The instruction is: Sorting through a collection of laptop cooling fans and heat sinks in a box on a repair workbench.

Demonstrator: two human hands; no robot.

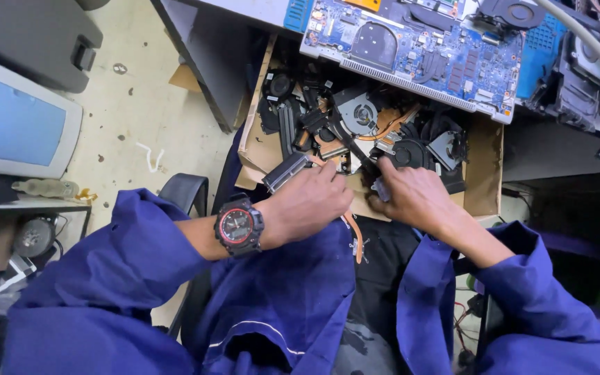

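Note:
An open cardboard box on my lap holds several black laptop cooling fans with copper heat pipes. My left hand, a black and red watch on its wrist, grips a copper heat pipe that curves down over the box's front edge; its fingers sit beside a finned black heatsink. My right hand reaches into the box and closes on a small fan part near a round black fan. What the fingers pinch is partly hidden.
A blue laptop circuit board lies on the desk beyond the box, with more dismantled parts at the right. A grey monitor stands at the left. A black chair armrest is near my left elbow.

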